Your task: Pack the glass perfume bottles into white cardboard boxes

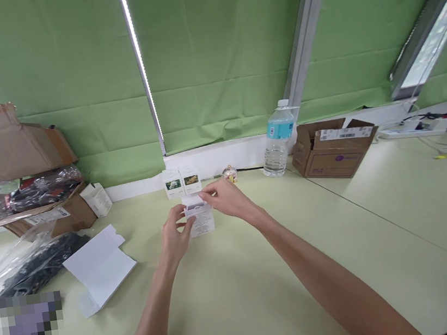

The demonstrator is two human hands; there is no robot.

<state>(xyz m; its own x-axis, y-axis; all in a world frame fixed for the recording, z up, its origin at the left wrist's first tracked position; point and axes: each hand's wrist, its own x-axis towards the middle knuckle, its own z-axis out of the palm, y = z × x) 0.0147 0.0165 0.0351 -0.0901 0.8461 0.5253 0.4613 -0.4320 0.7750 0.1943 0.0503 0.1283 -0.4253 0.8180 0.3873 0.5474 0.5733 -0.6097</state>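
A small white box (202, 223) with printed text on its front stands on the table, its top flap raised. My left hand (174, 231) grips the box's left side, thumb on the front and fingers at the back edge. With thumb and finger together, my right hand (227, 197) pinches the white flap (192, 199) at the top. Just behind stand two white boxes with small pictures, a left one (173, 184) and a right one (191, 180). Near my right hand's knuckles sits a small shiny pinkish-gold object (230, 173).
At the left lie an unfolded white card box (101, 266), a bag of black items (46, 259), another white box (96, 199) and stacked brown cartons (6, 144). A water bottle (276, 147) and an open carton (335, 158) stand back right, beyond them a power strip (414, 129).
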